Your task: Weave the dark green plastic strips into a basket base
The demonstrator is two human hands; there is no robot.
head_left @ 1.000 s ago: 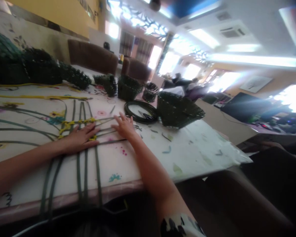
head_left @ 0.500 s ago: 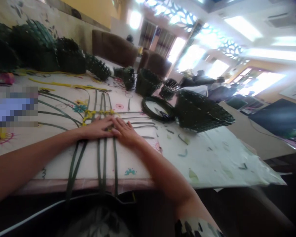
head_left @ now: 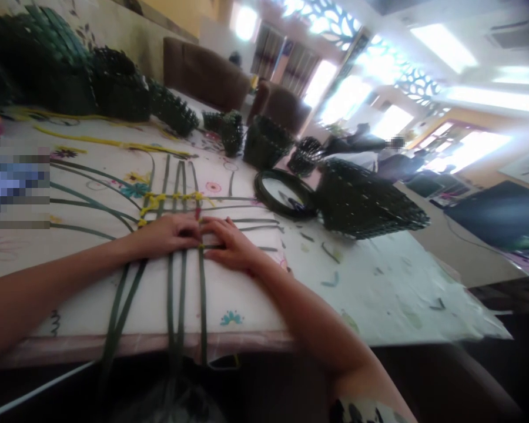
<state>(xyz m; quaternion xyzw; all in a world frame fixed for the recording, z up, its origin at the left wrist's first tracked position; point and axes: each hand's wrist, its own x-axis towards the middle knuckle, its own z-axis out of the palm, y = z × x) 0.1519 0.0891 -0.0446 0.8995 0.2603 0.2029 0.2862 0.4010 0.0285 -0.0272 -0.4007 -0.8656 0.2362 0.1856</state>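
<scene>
Dark green flat strips point(head_left: 201, 299) cross one another in a loose grid on the table, bound along one side by a yellow tie strip point(head_left: 152, 201). My left hand point(head_left: 165, 235) rests on this grid with its fingers bent together at the crossings; what they pinch is hidden. Just to the right, my right hand point(head_left: 231, 244) lies over the grid's right edge, its thumb apart from the fingers and the fingertips close to the left hand's. A small red piece shows on the strip above the fingers.
Several dark green woven baskets point(head_left: 267, 141) line the back of the table. A large basket point(head_left: 370, 200) lies tilted at the right beside a round dark-rimmed tray point(head_left: 286, 191) with scissors in it. Yellow strips point(head_left: 114, 143) lie behind the grid. Cut scraps dot the tablecloth point(head_left: 379, 305).
Both hands have shifted slightly toward me and drawn apart at the fingers. The left fingers are more bent, and the red piece has come into sight. The view has moved a little.
</scene>
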